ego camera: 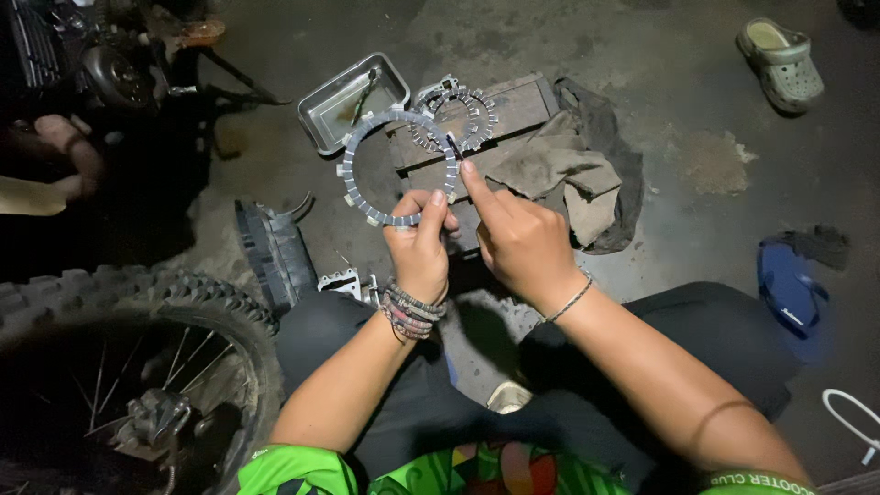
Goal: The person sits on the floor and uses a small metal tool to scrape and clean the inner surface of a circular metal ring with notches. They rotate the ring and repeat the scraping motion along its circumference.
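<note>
My left hand (420,246) pinches the lower edge of a grey ring-shaped clutch plate (353,151) with small pads around its rim, holding it upright over the floor. My right hand (518,240) is beside it, index finger stretched up and touching the ring's right edge. Behind the ring, several toothed metal rings (463,115) lie stacked on a wooden block (522,101).
A metal tray (335,110) with a tool sits at the back. A dirty rag (568,170) lies to the right of the block. A knobby motorcycle wheel (137,302) and engine parts are at the left. A sandal (784,64) and a blue object (788,289) lie at the right. Another person's hand (69,151) is at far left.
</note>
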